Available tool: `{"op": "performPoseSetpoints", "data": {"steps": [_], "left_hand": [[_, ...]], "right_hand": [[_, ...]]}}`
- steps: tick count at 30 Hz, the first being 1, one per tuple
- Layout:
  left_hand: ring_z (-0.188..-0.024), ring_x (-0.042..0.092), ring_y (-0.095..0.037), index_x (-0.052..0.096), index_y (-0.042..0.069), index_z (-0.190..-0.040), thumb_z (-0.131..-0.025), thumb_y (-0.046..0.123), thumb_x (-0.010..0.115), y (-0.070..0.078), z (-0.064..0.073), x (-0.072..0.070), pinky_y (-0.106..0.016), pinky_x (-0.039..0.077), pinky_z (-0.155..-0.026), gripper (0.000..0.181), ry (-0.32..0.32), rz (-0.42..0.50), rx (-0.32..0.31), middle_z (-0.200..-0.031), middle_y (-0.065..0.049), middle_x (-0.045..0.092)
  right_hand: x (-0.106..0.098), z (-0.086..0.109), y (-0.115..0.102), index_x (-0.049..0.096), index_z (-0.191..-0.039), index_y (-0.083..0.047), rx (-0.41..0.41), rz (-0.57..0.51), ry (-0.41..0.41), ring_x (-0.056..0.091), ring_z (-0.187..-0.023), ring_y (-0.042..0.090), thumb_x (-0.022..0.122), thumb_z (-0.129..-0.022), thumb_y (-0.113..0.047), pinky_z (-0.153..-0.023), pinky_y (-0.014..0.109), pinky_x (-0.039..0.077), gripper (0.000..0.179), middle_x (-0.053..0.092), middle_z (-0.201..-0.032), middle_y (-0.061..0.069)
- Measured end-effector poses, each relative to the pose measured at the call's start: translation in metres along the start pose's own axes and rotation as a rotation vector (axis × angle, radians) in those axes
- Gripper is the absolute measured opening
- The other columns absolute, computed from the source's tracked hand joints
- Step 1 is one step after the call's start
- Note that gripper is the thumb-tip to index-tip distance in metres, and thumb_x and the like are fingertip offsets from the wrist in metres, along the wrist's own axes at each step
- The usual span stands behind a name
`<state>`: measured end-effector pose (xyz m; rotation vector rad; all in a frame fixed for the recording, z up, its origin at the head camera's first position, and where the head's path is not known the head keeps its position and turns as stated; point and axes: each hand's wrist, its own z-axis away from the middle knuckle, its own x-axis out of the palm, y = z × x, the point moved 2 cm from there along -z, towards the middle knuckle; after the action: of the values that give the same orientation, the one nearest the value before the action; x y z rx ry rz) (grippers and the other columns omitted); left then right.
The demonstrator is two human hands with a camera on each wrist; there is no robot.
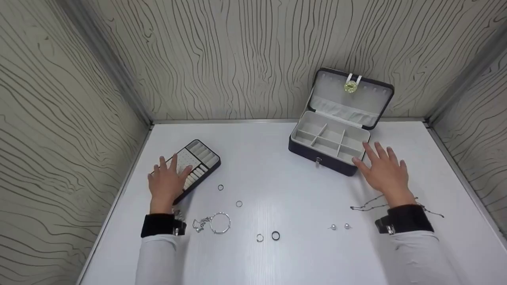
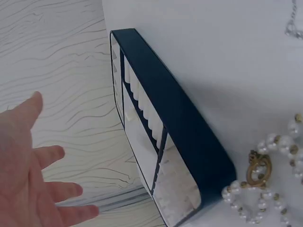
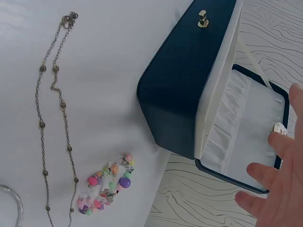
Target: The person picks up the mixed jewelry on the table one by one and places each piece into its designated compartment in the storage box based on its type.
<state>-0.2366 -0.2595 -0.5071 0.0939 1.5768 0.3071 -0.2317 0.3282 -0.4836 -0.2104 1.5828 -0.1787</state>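
My left hand (image 1: 165,180) is spread, fingers straight, over a dark-edged jewelry tray (image 1: 210,156) with ring rolls and a dotted earring panel. In the left wrist view the fingers stand apart from the tray (image 2: 165,94). On the other side, my right hand (image 1: 386,174) has its fingers extended beside the right corner of a dark blue jewelry box (image 1: 301,152); whether it touches the box I cannot tell. The box's lid (image 1: 344,99) is raised, and its divided compartments hold nothing visible. Both hands are bare of any object.
Several rings, one dark (image 1: 275,240), lie mid-table near a bangle (image 1: 229,223), a silver chain (image 1: 201,224) and pearl earrings (image 1: 333,227). A pearl strand (image 2: 284,142) lies by the tray. Below the right hand are a beaded chain necklace (image 3: 42,125) and a colorful bead bracelet (image 3: 125,182).
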Motion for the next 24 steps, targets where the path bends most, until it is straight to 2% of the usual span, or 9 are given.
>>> {"op": "performPoseSetpoints", "data": {"steps": [3, 7, 12, 18, 21, 24], "left_hand": [[-0.135, 0.022, -0.058, 0.024, 0.002, -0.154, -0.099, 0.052, 0.047, -0.01, 0.004, 0.001, -0.07, 0.02, -0.106, 0.078, -0.042, 0.052, -0.032, -0.153, -0.038, 0.013], [-0.135, 0.02, -0.058, 0.019, -0.005, -0.153, -0.098, 0.042, 0.055, -0.023, 0.01, 0.003, -0.07, 0.024, -0.104, 0.08, -0.079, 0.151, -0.119, -0.152, -0.041, 0.007], [-0.128, 0.03, -0.061, 0.015, -0.012, -0.15, -0.096, 0.032, 0.058, -0.036, 0.017, 0.008, -0.067, 0.038, -0.095, 0.082, -0.08, 0.28, -0.241, -0.148, -0.045, 0.009], [-0.13, 0.027, -0.06, 0.005, -0.021, -0.145, -0.096, 0.025, 0.056, -0.043, 0.021, 0.015, -0.062, 0.028, -0.107, 0.084, -0.124, 0.444, -0.307, -0.144, -0.048, 0.015], [-0.127, 0.034, -0.058, 0.006, -0.021, -0.145, -0.095, 0.019, 0.057, -0.044, 0.02, 0.02, -0.06, 0.033, -0.105, 0.082, -0.124, 0.488, -0.338, -0.143, -0.048, 0.017], [-0.112, 0.049, -0.053, 0.015, -0.023, -0.143, -0.091, 0.012, 0.057, -0.044, 0.019, 0.024, -0.057, 0.046, -0.092, 0.075, -0.098, 0.474, -0.357, -0.136, -0.048, 0.031]], "right_hand": [[0.008, 0.002, -0.004, 0.022, -0.156, -0.013, -0.008, -0.006, -0.014, 0.014, -0.137, 0.057, 0.027, -0.097, -0.068, -0.1, 0.078, 0.013, 0.081, 0.019, -0.155, 0.029], [0.017, 0.006, -0.01, 0.023, -0.156, -0.012, -0.028, -0.015, -0.026, 0.015, -0.137, 0.057, 0.028, -0.097, -0.067, -0.1, 0.078, 0.015, 0.08, 0.019, -0.155, 0.03], [0.025, 0.008, -0.018, 0.025, -0.155, -0.01, -0.06, -0.02, -0.029, 0.019, -0.135, 0.058, 0.029, -0.098, -0.065, -0.1, 0.077, 0.017, 0.079, 0.02, -0.154, 0.03], [0.033, 0.01, -0.031, 0.028, -0.153, -0.007, -0.09, -0.042, -0.026, 0.027, -0.133, 0.056, 0.033, -0.099, -0.063, -0.097, 0.073, 0.029, 0.078, 0.024, -0.154, 0.029], [0.036, 0.011, -0.039, 0.031, -0.153, -0.007, -0.098, -0.052, -0.039, 0.031, -0.131, 0.055, 0.036, -0.1, -0.06, -0.093, 0.072, 0.035, 0.075, 0.028, -0.152, 0.029], [0.039, 0.012, -0.047, 0.036, -0.15, -0.004, -0.109, -0.077, -0.057, 0.035, -0.13, 0.053, 0.039, -0.1, -0.057, -0.093, 0.069, 0.037, 0.072, 0.034, -0.149, 0.029]]}}
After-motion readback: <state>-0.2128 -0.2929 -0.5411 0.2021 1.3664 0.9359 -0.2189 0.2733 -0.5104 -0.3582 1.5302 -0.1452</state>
